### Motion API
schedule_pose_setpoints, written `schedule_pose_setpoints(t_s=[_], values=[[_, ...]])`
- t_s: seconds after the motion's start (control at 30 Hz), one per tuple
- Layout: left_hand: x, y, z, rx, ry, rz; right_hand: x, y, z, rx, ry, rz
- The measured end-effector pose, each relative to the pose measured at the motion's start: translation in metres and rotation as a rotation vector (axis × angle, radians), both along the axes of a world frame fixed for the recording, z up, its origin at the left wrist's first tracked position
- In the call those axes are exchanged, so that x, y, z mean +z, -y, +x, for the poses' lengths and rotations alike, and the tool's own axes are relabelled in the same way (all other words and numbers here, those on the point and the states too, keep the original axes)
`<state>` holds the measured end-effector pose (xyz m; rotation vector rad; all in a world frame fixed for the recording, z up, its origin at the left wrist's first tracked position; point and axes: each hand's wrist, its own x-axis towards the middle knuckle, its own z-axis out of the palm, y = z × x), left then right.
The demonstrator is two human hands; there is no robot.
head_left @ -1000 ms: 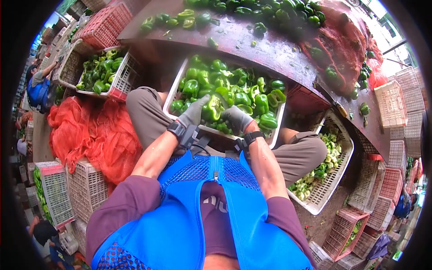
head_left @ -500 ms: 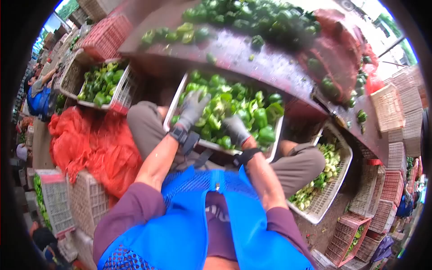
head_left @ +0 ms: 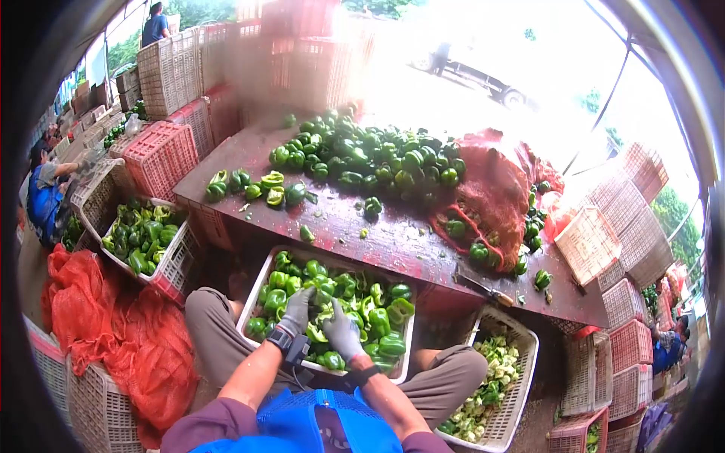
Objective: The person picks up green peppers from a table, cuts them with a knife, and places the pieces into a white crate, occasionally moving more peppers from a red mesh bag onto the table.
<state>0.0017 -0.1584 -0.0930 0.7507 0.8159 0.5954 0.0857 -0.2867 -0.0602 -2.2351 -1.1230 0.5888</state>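
A white crate [head_left: 254, 291] of green bell peppers [head_left: 380, 323] stands between my crossed legs, some peppers cut open. My left hand [head_left: 299, 311], in a grey glove, rests on the peppers left of the crate's middle. Its fingers are stretched toward the right and hold nothing that I can see. Close beside it, my right hand [head_left: 343, 334], also gloved, lies over the peppers with a finger pointing up and away from me. A pale cut pepper [head_left: 316, 333] shows between the two hands. Both wrists wear dark straps.
A dark table [head_left: 340, 235] ahead carries heaped peppers [head_left: 377, 158], a red mesh sack [head_left: 487, 185] and a knife [head_left: 483, 285]. At right stands a crate of pepper cores [head_left: 492, 371]; at left, another pepper crate [head_left: 145, 235] and red netting [head_left: 124, 340]. A co-worker [head_left: 47, 192] sits far left.
My view has tilted up, showing more of the table. My hands have come closer together over the peppers; the left hand's fingers were spread wider before.
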Motion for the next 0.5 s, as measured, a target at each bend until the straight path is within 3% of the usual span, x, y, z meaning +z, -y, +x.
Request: schedule_pose_setpoints(t_s=[0.07,0.13,0.17,0.27,0.33,0.4,0.5], values=[[-0.010,-0.010,-0.003,0.048,0.013,0.025,-0.004,0.012,-0.001,0.020,0.006,0.149],[0.017,0.000,-0.006,0.042,0.007,0.104,0.029,0.021,-0.006,-0.041,-0.096,0.257],[0.031,0.011,-0.008,0.031,-0.016,0.140,0.027,0.017,-0.006,-0.086,0.018,0.422],[0.016,0.021,-0.012,-0.088,-0.061,0.284,0.030,0.004,0.001,-0.063,0.118,0.358],[0.023,0.029,-0.018,-0.093,0.030,0.116,0.031,0.003,0.000,-0.095,-0.042,0.296],[0.019,0.025,-0.021,-0.159,-0.017,0.201,0.019,0.004,0.000,-0.164,-0.188,0.277],[0.015,0.022,-0.021,-0.244,-0.112,0.319,0.003,0.005,-0.003,-0.151,-0.013,0.358]])
